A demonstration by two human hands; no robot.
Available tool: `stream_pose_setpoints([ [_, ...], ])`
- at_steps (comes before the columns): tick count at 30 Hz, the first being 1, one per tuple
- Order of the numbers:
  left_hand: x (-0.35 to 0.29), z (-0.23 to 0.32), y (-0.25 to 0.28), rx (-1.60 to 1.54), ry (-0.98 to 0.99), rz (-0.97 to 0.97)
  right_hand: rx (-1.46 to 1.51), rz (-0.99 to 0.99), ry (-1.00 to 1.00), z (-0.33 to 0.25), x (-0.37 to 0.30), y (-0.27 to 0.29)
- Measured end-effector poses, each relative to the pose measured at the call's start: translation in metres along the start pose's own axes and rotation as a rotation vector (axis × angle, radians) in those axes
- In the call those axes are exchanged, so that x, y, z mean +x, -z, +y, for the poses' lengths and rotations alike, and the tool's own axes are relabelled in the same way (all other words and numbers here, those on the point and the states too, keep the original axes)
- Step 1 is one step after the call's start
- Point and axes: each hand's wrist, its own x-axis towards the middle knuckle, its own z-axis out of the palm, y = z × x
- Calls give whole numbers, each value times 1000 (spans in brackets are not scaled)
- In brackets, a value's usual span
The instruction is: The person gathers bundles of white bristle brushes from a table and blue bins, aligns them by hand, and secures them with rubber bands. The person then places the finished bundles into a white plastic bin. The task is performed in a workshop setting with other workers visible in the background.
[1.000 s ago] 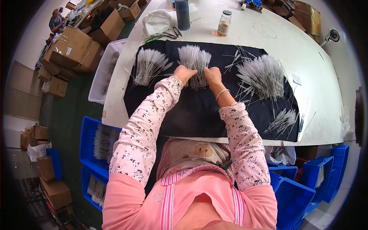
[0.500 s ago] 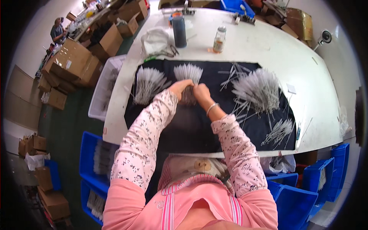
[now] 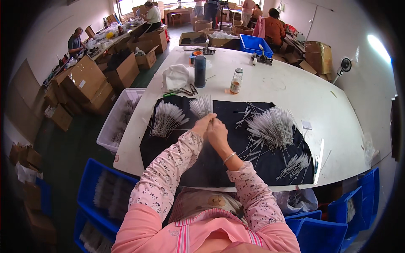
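Observation:
My left hand [image 3: 202, 125] is closed around the lower part of a bundle of thin wire brushes [image 3: 201, 106], whose white bristle ends fan out beyond the fingers. Against it, my right hand [image 3: 218, 134] is closed too, its fingertips meeting the left hand at the bundle. What the right fingers pinch is hidden. A similar bunch of brushes [image 3: 167, 119] lies to the left on the black cloth [image 3: 202, 168]. To the right is a larger loose pile of brushes [image 3: 272, 126], with strays around it and a smaller group of brushes [image 3: 295, 166] nearer me.
The white table [image 3: 337, 122] carries a dark blue cylinder [image 3: 200, 72], a glass jar [image 3: 236, 81], a white cloth bag [image 3: 175, 77] and scissors [image 3: 185, 91]. Blue bins [image 3: 322, 234] and a white crate [image 3: 110, 122] flank it. Cardboard boxes [image 3: 84, 82] and several people are beyond.
The view has tilted up, showing more of the room. My hands have come closer together, and the wires that showed between them are now covered.

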Motion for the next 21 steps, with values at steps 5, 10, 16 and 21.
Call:
stream_pose_setpoints([
  [5,-52,-12,-46,-131,-424,-321,-27,165,407,-49,-9,65],
  [10,-76,-62,-52,-378,-437,-348,-204,-210,471,-78,-12,102],
  [16,-81,-97,-41,-602,-299,-258,-310,-477,460,-44,-30,73],
  [21,-78,-96,-30,-669,-240,-195,-416,-535,391,-43,-20,59],
])
